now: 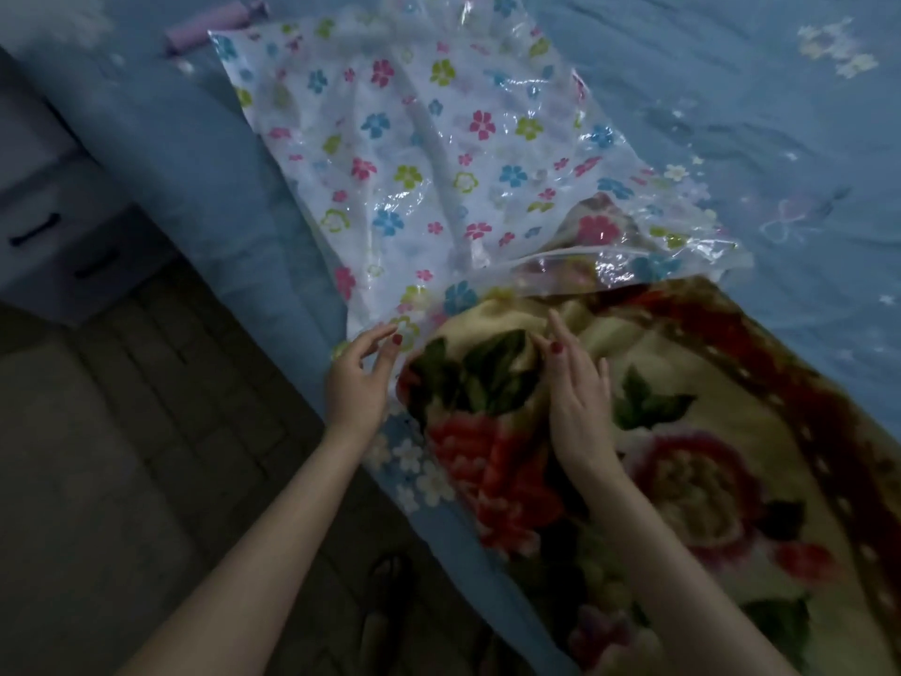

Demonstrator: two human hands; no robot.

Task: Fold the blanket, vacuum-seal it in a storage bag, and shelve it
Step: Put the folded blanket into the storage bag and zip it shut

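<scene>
Spread across a blue flower-print bed (731, 114), one clear plastic storage bag dotted with coloured flowers (429, 153) lies flat with its mouth facing one folded cream fleece blanket patterned with red flowers (658, 456), whose leading edge sits just inside, apparently so it can be fed in. Left hand (356, 378), fingers loosely spread, touches the bag's open edge; right hand (575, 397), fingers straight, rests on the blanket's front fold. One lilac cylinder (214, 22), possibly a pump, lies beyond.

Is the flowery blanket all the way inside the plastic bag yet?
No, only partly. The blanket has its far end under the bag mouth; most lies outside on the bed.
</scene>
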